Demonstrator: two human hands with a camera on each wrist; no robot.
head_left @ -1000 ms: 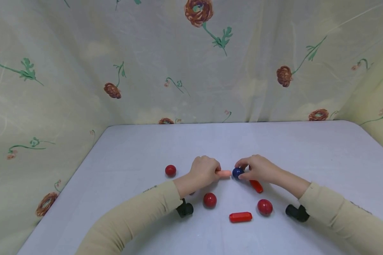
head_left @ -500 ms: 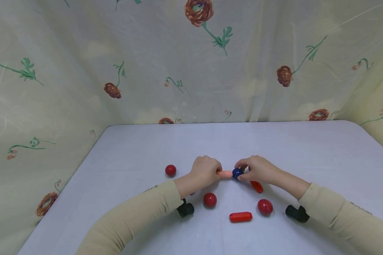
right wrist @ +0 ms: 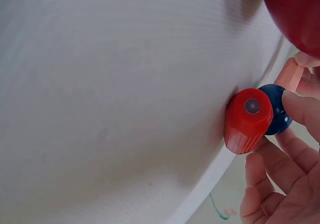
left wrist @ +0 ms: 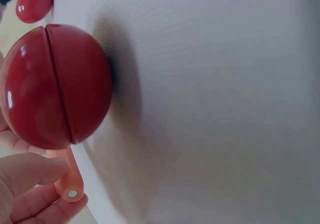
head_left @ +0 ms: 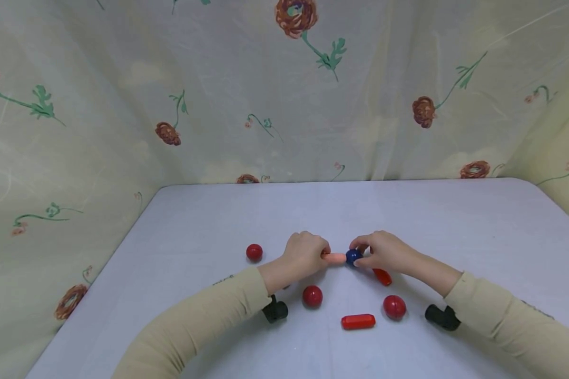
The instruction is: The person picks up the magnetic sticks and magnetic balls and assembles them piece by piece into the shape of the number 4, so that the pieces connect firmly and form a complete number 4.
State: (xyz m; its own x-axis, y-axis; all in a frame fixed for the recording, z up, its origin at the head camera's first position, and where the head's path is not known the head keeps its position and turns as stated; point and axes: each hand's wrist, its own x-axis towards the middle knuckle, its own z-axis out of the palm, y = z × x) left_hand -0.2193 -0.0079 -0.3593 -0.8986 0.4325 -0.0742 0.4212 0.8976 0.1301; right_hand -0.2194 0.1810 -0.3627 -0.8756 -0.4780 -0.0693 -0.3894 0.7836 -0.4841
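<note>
In the head view my left hand [head_left: 305,253] pinches an orange rod [head_left: 335,258]; the left wrist view shows thumb and fingers round the rod [left wrist: 71,176], with a small metal disc in its end. The rod's right end meets a dark blue ball [head_left: 353,257], which my right hand [head_left: 384,251] pinches between thumb and fingers. Beside that hand, a red rod [head_left: 382,277] lies slanted below the ball. The right wrist view has this red rod [right wrist: 248,121] in front of the blue ball [right wrist: 276,109]; whether they touch is hard to tell.
Nearer the front lie a red ball [head_left: 312,297], another red ball [head_left: 394,307] and a red rod [head_left: 357,321]. A third red ball [head_left: 254,252] lies left of my left hand. Black wrist devices [head_left: 275,310] hang below both sleeves. A flowered curtain [head_left: 208,105] stands behind the table [head_left: 194,221].
The orange rod and left hand have shifted slightly right, closing the small gap to the blue ball. My right hand keeps its grip on the ball, nearly still.
</note>
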